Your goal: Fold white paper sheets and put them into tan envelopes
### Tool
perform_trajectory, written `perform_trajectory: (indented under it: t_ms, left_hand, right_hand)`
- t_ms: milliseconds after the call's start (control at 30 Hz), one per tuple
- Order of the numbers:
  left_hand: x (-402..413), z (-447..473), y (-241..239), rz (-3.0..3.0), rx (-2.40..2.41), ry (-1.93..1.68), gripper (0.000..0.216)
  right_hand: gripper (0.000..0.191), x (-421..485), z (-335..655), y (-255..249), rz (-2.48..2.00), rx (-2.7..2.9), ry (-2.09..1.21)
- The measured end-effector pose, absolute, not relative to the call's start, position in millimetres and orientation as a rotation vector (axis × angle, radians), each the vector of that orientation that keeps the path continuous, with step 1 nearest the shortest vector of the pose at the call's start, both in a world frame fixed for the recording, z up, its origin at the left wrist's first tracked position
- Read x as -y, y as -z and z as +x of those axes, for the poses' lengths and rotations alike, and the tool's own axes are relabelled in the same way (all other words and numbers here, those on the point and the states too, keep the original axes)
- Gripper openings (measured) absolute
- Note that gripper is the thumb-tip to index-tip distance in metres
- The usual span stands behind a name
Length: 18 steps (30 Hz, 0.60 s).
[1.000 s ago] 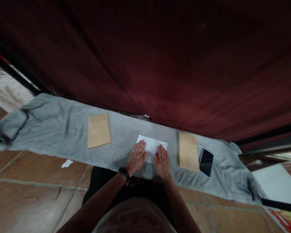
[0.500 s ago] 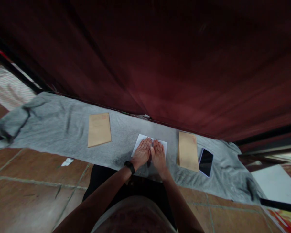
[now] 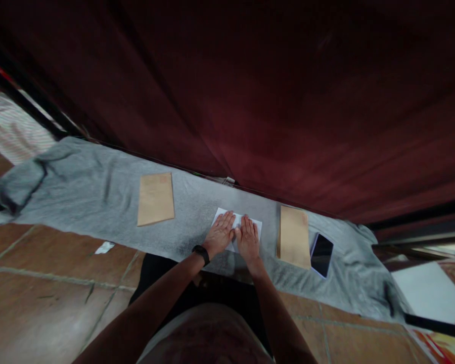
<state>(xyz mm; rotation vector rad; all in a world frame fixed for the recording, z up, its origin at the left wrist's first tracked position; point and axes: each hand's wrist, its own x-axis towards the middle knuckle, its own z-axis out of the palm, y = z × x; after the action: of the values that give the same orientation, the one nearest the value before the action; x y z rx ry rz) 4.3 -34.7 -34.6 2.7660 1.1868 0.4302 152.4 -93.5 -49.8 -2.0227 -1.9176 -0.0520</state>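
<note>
1. Fingers: the left hand (image 3: 220, 234) and the right hand (image 3: 247, 238) lie palm-down side by side, fingers stretched out flat and held close together, grasping nothing. The inner edges of the two hands touch or nearly touch; which, I cannot tell.
2. Under the fingers: a white rectangular sheet of folded paper (image 3: 256, 223). Both hands press on it, fingertips pointing away from the body toward its far edge. Only the far corners and a strip at the right side show clear of the hands.
3. Key relation: the sheet lies directly beneath both palms, its long axis running left to right across the body, square to the fingers. Neither hand is nearer; they share it about evenly.
4. A black band (image 3: 200, 253) sits on the left wrist.
5. Surface: a grey knitted cloth (image 3: 87, 192) spread as a long strip over brown floor tiles (image 3: 41, 293).
6. To the left, well apart from the hands: a flat tan paper envelope (image 3: 155, 198).
7. To the right, near the right hand: a second tan envelope (image 3: 293, 236), with a dark-screened phone (image 3: 321, 255) just beside it.
8. Behind everything hangs a dark red curtain (image 3: 269, 101). A small white scrap (image 3: 104, 247) lies on the tiles.
</note>
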Motion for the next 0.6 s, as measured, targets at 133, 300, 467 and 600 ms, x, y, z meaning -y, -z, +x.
perform_trajectory:
  t_ms: [133,300,467,600]
  left_hand:
    - [32.0,-3.4,37.5,2.759,-1.235,-0.458,0.057]
    - [31.7,-6.2,40.4,2.730,-1.284,-0.468,0.059]
    - [33.9,-6.8,40.3,2.700,-1.332,-0.458,0.061]
    - [37.3,-7.8,36.9,2.683,-1.380,-0.448,0.061]
  right_hand:
    - [0.056,95.3,153.9,50.2,-2.049,1.883,0.096]
    - [0.059,98.5,156.7,50.7,-2.062,1.840,0.160]
    - [0.062,106.0,161.3,50.3,-2.090,1.800,0.185]
    - [0.063,112.5,163.0,50.7,-2.135,1.745,0.195]
